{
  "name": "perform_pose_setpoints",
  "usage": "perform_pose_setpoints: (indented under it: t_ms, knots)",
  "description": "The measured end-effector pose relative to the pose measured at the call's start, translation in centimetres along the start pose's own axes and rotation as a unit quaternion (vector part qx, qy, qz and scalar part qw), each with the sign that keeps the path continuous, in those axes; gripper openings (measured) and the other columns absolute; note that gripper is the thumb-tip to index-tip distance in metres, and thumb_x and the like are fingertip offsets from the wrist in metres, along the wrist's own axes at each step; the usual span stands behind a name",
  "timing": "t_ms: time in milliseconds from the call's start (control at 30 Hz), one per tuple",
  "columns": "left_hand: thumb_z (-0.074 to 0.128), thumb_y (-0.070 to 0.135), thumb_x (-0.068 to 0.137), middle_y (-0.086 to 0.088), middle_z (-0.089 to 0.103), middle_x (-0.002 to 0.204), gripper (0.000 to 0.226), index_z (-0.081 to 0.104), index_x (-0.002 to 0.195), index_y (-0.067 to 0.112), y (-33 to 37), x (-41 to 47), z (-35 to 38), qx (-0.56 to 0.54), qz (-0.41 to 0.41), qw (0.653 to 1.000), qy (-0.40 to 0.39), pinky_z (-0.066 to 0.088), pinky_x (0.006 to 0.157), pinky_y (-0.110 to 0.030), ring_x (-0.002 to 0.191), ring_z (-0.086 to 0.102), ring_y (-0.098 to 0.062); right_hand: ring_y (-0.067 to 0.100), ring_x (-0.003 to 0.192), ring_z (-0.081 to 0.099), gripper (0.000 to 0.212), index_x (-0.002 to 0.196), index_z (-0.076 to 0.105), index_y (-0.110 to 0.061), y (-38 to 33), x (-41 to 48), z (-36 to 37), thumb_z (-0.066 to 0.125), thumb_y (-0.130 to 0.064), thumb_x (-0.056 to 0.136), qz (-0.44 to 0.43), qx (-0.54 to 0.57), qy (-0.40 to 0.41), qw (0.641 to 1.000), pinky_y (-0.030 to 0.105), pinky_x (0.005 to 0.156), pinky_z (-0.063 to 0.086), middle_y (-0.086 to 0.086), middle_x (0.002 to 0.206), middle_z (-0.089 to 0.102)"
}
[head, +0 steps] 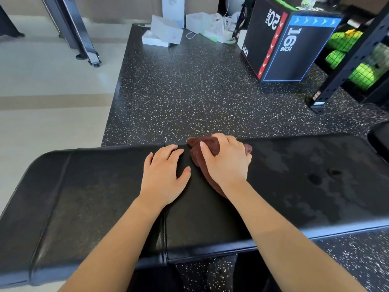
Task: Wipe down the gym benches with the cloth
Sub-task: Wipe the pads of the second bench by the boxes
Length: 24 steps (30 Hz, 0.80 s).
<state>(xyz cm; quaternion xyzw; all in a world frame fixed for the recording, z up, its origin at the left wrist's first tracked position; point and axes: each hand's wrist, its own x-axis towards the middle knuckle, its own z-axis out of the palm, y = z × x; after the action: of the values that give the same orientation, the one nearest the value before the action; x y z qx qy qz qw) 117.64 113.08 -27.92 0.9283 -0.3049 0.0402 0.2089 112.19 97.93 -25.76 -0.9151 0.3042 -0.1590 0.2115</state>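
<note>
Head view: left hand [165, 175] lies flat on the bench [84, 197], fingers spread; beside it the right hand [227, 163] clutches the bunched cloth [207, 145] near the far edge. Mid-wipe, I judge; next, the cloth should sweep the bench's drier-looking left end.

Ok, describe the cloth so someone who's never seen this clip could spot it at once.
Start at the long black padded bench across the foreground. Near its middle, at the far edge, the right hand grips a bunched cloth. It is the only reddish-brown thing on the black pad.
</note>
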Motion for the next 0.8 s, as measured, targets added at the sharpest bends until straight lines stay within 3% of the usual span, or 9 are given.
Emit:
perform_pose_setpoints:
  t_ms: [133, 200, 500, 667, 800]
  knots:
    - [0.04, 0.046, 0.08, -0.003, 0.056, 0.128, 0.055, 0.057, 0.121, 0.013, -0.7, 0.4, 0.1, -0.062, 0.006, 0.998, 0.032, 0.038, 0.102, -0.048, 0.118, 0.05, -0.023, 0.025, 0.111, 0.05, 0.038, 0.114, 0.055, -0.034, -1.7, 1.4, 0.9, 0.046, -0.06, 0.088, 0.011, -0.013, -0.002, 1.0, 0.049, 0.094, 0.036, -0.003, 0.117, 0.058]
    - [0.045, 0.044, 0.08, -0.003, 0.056, 0.127, 0.052, 0.058, 0.12, 0.013, -0.7, 0.5, 0.1, -0.055, 0.005, 0.998, 0.035, 0.039, 0.099, -0.048, 0.118, 0.051, -0.022, 0.024, 0.11, 0.05, 0.037, 0.113, 0.056, -0.035, -1.9, 1.4, 0.8, 0.047, -0.06, 0.087, 0.016, -0.017, 0.001, 1.0, 0.047, 0.093, 0.036, -0.004, 0.116, 0.059]
    - [0.047, 0.045, 0.077, -0.001, 0.052, 0.131, 0.054, 0.057, 0.122, 0.017, -0.4, 0.3, 0.1, -0.02, -0.002, 1.0, 0.018, 0.032, 0.104, -0.045, 0.124, 0.044, -0.02, 0.024, 0.107, 0.051, 0.036, 0.11, 0.057, -0.037, -1.6, 2.0, 0.4, 0.047, -0.061, 0.086, -0.001, -0.036, -0.008, 0.999, 0.043, 0.088, 0.038, -0.006, 0.111, 0.06]
    - [0.039, 0.048, 0.078, -0.006, 0.053, 0.129, 0.059, 0.057, 0.121, 0.012, 0.4, 1.4, 0.3, 0.001, 0.005, 1.0, -0.001, 0.036, 0.103, -0.048, 0.121, 0.047, -0.026, 0.025, 0.107, 0.051, 0.037, 0.109, 0.058, -0.033, -0.8, 3.4, 0.1, 0.046, -0.06, 0.087, -0.026, -0.028, -0.038, 0.999, 0.045, 0.087, 0.037, -0.003, 0.108, 0.06]
    - [0.048, 0.042, 0.086, 0.002, 0.042, 0.139, 0.05, 0.048, 0.13, 0.019, 3.2, 3.1, 1.2, 0.003, -0.043, 0.998, -0.034, 0.013, 0.111, -0.053, 0.131, 0.033, -0.02, 0.026, 0.108, 0.052, 0.037, 0.111, 0.057, -0.033, 0.7, 4.4, -0.2, 0.045, -0.059, 0.088, -0.032, -0.016, -0.038, 0.999, 0.046, 0.089, 0.037, -0.003, 0.11, 0.06]
